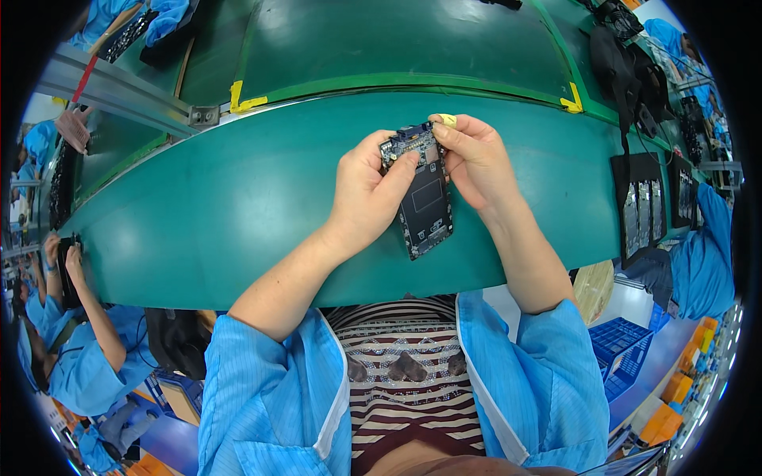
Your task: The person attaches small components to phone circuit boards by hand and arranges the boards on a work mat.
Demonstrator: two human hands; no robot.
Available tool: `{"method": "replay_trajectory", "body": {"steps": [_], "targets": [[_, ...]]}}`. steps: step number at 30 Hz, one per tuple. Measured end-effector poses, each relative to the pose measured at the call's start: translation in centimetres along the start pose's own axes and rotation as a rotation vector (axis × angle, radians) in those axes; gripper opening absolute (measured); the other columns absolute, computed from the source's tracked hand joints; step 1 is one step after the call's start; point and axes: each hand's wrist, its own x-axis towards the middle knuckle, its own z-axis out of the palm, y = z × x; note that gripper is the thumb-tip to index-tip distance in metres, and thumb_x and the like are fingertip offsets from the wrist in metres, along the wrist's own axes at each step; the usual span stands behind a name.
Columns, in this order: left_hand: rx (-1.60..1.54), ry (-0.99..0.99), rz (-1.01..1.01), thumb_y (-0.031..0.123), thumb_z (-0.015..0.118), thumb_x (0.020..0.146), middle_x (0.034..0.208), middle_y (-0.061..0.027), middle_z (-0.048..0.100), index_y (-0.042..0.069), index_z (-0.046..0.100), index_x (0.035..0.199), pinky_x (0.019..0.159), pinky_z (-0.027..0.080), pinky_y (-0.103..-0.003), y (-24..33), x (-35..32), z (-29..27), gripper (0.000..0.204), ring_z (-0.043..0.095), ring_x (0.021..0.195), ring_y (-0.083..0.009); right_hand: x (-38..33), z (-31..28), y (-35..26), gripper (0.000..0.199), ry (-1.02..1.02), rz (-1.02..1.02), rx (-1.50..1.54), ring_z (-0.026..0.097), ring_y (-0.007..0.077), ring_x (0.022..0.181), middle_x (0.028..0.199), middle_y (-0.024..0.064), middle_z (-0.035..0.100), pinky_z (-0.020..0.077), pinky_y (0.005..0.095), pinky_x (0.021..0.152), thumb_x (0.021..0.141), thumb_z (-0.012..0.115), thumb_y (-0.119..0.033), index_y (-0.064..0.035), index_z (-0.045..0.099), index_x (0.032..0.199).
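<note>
Both my hands hold one opened phone body [427, 202], a dark flat frame with a blue circuit board at its top end. It hangs a little above the green work surface [238, 206], tilted with its lower end toward me. My left hand [367, 186] grips its left side, thumb pressing on the board near the top. My right hand [475, 159] grips the top right corner. A yellow cot covers one right fingertip [448, 120].
A black tray [644, 208] with several phone frames lies at the right. Dark cables and tools [627, 63] sit at the far right. A metal rail [119, 95] crosses the upper left. Another person in a blue coat [75, 349] works at my left.
</note>
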Motion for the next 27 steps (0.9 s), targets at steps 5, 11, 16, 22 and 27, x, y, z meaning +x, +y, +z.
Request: {"method": "replay_trajectory", "body": {"steps": [5,11,16,22,27], "targets": [[-0.041,-0.032,-0.084,0.003,0.053,0.089,0.091,-0.0046,0.063,-0.003,0.054,0.101,0.069,0.047,-0.02,0.0,0.2,-0.5,0.013,0.057,0.079,-0.0058,-0.1,-0.2,-0.5,0.014,-0.035,0.055,0.013,0.061,0.0143,0.081,0.091,0.0089,0.064,0.0516,0.028,0.074,0.084,0.062,-0.005,0.0024,0.063,0.096],[-0.12,-0.022,-0.106,0.003,0.053,0.089,0.092,-0.0046,0.062,-0.002,0.054,0.101,0.071,0.047,-0.021,0.1,0.3,-0.6,0.013,0.057,0.079,-0.0061,-0.2,0.2,-0.8,0.02,-0.062,0.04,-0.004,0.061,0.0147,0.082,0.092,0.0094,0.064,0.051,0.0283,0.076,0.084,0.062,-0.006,0.0035,0.062,0.102],[-0.1,-0.024,-0.118,0.003,0.052,0.09,0.092,-0.0046,0.062,-0.003,0.054,0.103,0.071,0.047,-0.021,0.4,0.1,-0.5,0.014,0.057,0.08,-0.006,-0.3,-0.1,-0.7,0.02,-0.047,-0.036,-0.133,0.061,0.0146,0.082,0.093,0.0099,0.065,0.05,0.0279,0.076,0.084,0.063,-0.007,0.0029,0.063,0.101],[-0.051,-0.021,-0.101,0.003,0.052,0.09,0.091,-0.0047,0.062,-0.003,0.053,0.103,0.07,0.048,-0.02,0.5,0.1,-0.5,0.015,0.057,0.078,-0.0059,-0.4,-0.3,-1.3,0.02,-0.043,-0.216,-0.303,0.06,0.0141,0.08,0.096,0.0109,0.065,0.0489,0.0268,0.072,0.084,0.063,-0.007,0.0026,0.063,0.102],[-0.041,-0.031,-0.095,0.003,0.052,0.09,0.091,-0.0051,0.062,-0.004,0.053,0.104,0.07,0.048,-0.021,0.7,0.0,-0.6,0.016,0.057,0.078,-0.0063,-0.3,-0.1,-2.1,0.017,-0.069,-0.067,-0.16,0.058,0.0124,0.077,0.087,0.0079,0.065,0.0483,0.0262,0.072,0.084,0.063,-0.007,0.0021,0.065,0.098]]}}
